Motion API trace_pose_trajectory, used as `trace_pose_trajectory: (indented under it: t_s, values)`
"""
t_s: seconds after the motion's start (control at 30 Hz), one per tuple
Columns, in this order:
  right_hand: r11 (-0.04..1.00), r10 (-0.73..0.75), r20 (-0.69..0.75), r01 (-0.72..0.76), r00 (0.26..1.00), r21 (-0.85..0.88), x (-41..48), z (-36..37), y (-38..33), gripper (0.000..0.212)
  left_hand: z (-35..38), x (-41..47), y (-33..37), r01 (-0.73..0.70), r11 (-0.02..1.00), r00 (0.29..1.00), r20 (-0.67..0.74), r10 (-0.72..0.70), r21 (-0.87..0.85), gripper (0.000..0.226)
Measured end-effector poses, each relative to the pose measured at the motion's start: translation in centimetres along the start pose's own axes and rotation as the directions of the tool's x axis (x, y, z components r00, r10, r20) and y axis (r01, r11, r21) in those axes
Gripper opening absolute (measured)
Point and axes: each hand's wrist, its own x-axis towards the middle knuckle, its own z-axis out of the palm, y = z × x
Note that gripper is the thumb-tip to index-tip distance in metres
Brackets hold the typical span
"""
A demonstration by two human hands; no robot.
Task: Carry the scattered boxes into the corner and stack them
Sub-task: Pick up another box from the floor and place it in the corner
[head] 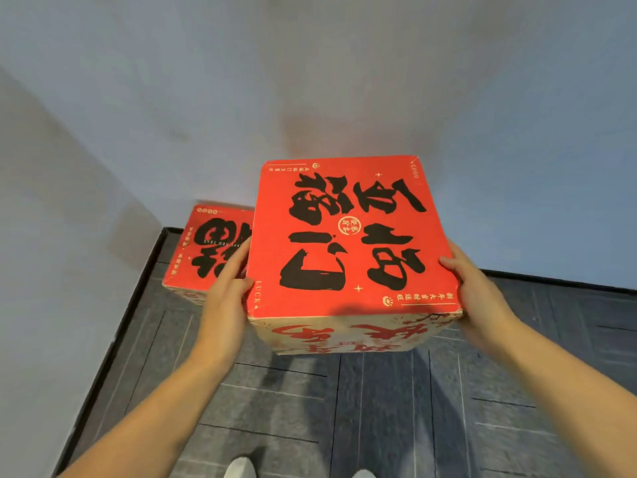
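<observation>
Head view, facing room corner.

Red gift box [351, 236]: held in the air at about chest level between 2 hands, clear of the floor, top face up and slightly tilted toward the camera. Top face is red with large black calligraphy; the near side wall is cream with red characters.

Left hand [225, 288]: pressed against the box's left wall, fingers [238, 257] stretched out nearly straight along it, thumb tip at the top edge near the "LUCK" print.

Right hand [477, 291]: on the box's right wall, thumb hooked over the top edge. Its other fingers are hidden behind the wall, so their spread cannot be read.

Second red box [206, 250]: same kind of print, sitting on the floor right in the corner, touching or just beside the left wall. It is lower than the held box, partly covered by it and by the left hand.

Surroundings: dark grey tiled floor [379, 408], black skirting strip [138, 288] along both pale walls [310, 81], 2 light shoe tips [241, 469] at the bottom edge
</observation>
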Motion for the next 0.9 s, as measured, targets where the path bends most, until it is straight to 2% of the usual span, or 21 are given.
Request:
trace_pose_trajectory:
  t_s: [0.2, 0.43, 0.6, 0.8, 0.9]
  values:
    - [0.996, 0.038, 0.043, -0.034, 0.998, -0.084, 9.1, 1.7, 12.8, 0.049, -0.5, 4.3, -14.3, 0.152, 0.987, 0.988, -0.01, -0.152, 0.043, 0.07]
    - [0.996, -0.018, 0.093, 0.027, 0.996, -0.091, 16.5, 2.7, 23.9, 0.051, 0.0, 9.9, -24.9, 0.164, 0.98, 0.986, -0.054, -0.158, 0.116, 0.067]
    - [0.994, -0.043, 0.064, 0.049, 0.997, -0.095, 20.1, 2.9, 27.8, 0.055, 0.0, 11.4, -30.6, 0.118, 0.974, 0.992, 0.023, -0.125, 0.195, 0.064]
    - [0.987, -0.025, 0.055, 0.034, 0.998, -0.157, 22.0, 4.5, 30.3, 0.055, -0.9, 11.6, -33.1, 0.141, 0.956, 0.982, 0.09, -0.169, 0.256, 0.06]
    - [0.993, 0.031, -0.033, -0.034, 0.999, -0.117, 21.5, 4.6, 30.6, 0.05, -1.5, 10.4, -34.1, 0.232, 0.927, 0.97, 0.003, -0.244, 0.295, 0.056]
